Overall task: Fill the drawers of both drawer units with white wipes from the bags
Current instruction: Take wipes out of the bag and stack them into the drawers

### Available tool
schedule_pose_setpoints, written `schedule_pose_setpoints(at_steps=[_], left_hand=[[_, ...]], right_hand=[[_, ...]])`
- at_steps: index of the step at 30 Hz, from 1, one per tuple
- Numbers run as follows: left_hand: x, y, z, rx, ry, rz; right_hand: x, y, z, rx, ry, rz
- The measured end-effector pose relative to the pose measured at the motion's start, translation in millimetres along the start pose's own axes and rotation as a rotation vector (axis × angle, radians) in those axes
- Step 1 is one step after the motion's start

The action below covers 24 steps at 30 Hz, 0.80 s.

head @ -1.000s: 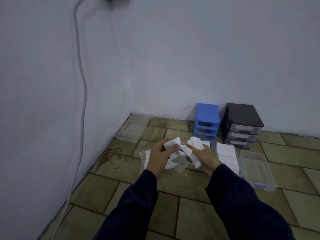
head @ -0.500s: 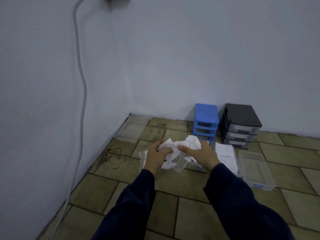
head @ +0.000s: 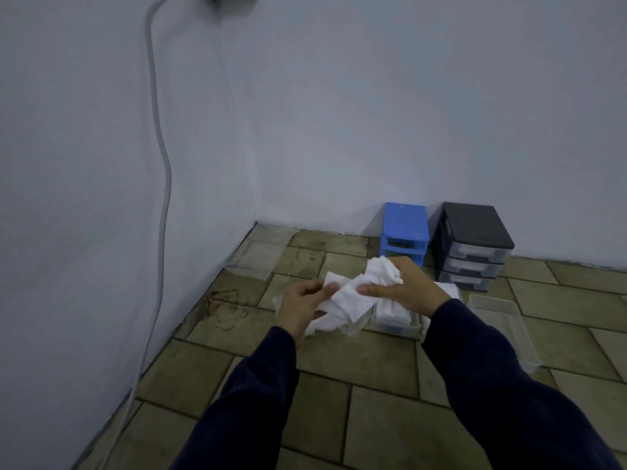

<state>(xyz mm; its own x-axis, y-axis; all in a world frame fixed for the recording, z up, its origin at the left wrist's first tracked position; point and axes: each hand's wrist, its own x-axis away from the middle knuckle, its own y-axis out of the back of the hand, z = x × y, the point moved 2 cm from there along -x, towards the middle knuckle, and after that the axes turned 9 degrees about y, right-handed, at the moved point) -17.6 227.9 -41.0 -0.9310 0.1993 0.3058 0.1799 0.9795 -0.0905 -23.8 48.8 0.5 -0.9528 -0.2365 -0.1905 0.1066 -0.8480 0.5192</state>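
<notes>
A crumpled bunch of white fabric wipes (head: 353, 293) is held above the tiled floor, gripped by the left hand (head: 302, 307) and the right hand (head: 407, 290). Behind it a small blue plastic drawer unit (head: 404, 228) and a black-framed drawer unit with clear drawers (head: 475, 245) stand side by side against the wall. A clear pulled-out drawer holding white wipes (head: 395, 318) and an empty clear drawer (head: 505, 330) lie on the floor.

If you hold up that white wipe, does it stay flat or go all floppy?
Probably floppy: the white wipe sags and bunches between the left hand and right hand. It likely weighs little, since fingertip pinches hold it. It probably won't slip easily, being soft cloth.
</notes>
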Motion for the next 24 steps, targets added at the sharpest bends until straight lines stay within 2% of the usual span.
schedule_pose_setpoints(at_steps=[3,9,13,18,22,24], left_hand=[[2,-5,-1,-0.032,0.040,0.046],[5,-10,-2,-0.084,0.096,0.126],[5,-8,0,-0.037,0.112,0.136],[5,-10,1,0.053,0.148,0.136],[11,-11,1,-0.032,0.087,0.244],[9,-9,3,-0.041,0.086,0.234]], right_hand=[[-6,-3,5,0.095,0.060,0.093],[-11,-8,9,0.289,0.104,0.162],[-9,-11,12,0.338,0.094,0.135],[-5,-13,10,0.280,0.050,0.070],[-6,-12,5,0.316,0.015,0.035],[-7,-11,3,0.223,-0.023,-0.002]])
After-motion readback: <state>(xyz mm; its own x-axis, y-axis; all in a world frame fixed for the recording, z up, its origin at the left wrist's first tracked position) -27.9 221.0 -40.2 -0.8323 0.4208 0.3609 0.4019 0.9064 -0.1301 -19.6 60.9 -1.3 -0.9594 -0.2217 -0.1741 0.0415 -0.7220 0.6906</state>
